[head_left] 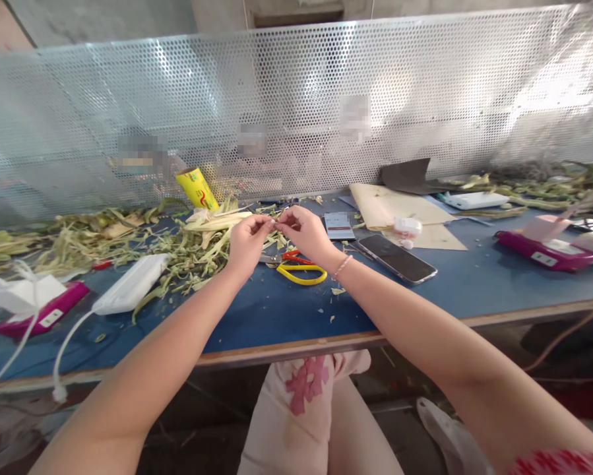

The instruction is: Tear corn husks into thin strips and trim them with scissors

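Bare forearms (pixel 392 298) nearest; left grip (pixel 247 241), right grip (pixel 303 231) pinching tiny pale bit (pixel 274 222) between them, scissors (pixel 302 282) near.

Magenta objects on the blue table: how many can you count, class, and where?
2. One magenta object lies on the table at left, the other at right. Any under the leaves would be hidden.

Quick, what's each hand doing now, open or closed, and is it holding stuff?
Left hand: closed in a pinch; anything in it is too small to tell.
Right hand: pinched closed too; can't tell what's in it.
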The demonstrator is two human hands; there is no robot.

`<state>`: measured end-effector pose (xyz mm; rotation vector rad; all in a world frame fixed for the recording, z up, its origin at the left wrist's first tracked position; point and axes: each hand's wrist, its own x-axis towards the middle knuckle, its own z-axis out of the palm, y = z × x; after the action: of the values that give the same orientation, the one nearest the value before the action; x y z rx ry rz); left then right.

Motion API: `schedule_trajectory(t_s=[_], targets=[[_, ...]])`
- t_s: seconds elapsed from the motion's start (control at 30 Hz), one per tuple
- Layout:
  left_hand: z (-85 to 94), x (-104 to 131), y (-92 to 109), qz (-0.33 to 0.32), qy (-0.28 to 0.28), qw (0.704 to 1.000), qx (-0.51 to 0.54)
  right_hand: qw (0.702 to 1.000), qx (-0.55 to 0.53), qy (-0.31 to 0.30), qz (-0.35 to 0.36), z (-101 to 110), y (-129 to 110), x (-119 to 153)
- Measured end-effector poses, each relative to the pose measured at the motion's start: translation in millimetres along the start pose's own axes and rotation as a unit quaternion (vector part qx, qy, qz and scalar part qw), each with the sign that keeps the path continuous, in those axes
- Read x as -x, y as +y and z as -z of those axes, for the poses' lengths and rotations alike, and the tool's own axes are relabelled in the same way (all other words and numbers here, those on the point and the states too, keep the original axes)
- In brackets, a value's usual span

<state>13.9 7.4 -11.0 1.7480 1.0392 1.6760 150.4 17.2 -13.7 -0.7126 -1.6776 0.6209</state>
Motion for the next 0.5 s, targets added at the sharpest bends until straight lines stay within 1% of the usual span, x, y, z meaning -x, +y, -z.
schedule_trajectory(t_s=[0.2, 0.37, 0.5], targets=[[-0.8, 0.3, 2.2, -0.014, 0.011, 1.0, 0.022, 0.995, -0.08, 0.0, -0.052, -3.5, 2.1, -0.3], [-0.8, 0.1, 3.1, -0.003, 0.007, 0.999, 0.037, 0.98, -0.171, -0.029, -0.093, -3.2, 2.1, -1.7], [-1.7, -0.5, 0.7, 0.0, 0.013, 0.999, 0.029, 0.971, -0.209, -0.021, -0.112, -3.4, 2.5, -3.0]])
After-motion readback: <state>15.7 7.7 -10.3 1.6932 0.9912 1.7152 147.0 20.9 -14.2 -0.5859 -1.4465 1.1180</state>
